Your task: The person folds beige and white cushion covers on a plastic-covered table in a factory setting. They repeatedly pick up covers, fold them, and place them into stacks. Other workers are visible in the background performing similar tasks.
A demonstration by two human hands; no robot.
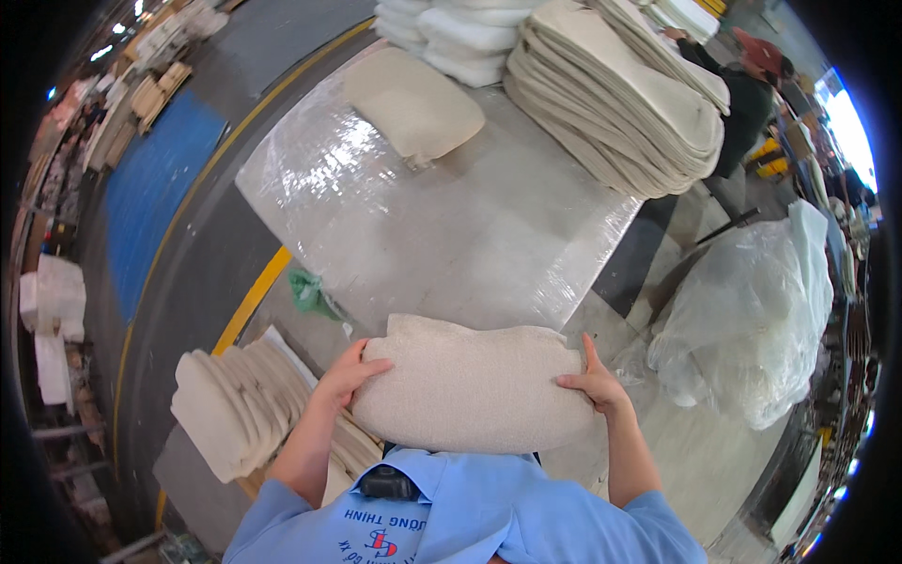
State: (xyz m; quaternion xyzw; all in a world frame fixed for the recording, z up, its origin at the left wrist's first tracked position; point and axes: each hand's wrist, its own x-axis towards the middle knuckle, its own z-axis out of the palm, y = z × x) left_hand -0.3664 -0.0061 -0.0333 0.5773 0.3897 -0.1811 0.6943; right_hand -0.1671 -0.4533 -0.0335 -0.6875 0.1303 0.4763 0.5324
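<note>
Close in front of my body I hold a beige fabric-covered cushion [474, 385] with a notched, wavy far edge. My left hand [352, 373] grips its left end, thumb on top and fingers hidden behind the fabric. At the opposite end, my right hand [596, 381] clasps it with the thumb on top and one finger stretched up beside the edge. Beyond the cushion stands a wide table [451, 226] wrapped in clear plastic film. Another beige cushion [413, 103] lies flat near the table's far left side.
Tall beige cushion stacks [620, 94] and white padded pieces [465, 38] occupy the table's far end. More beige cushions [244, 404] are stacked at my left. A bulky clear plastic bag [747, 320] sits to the right. A co-worker [747, 94] is beyond the far right stack.
</note>
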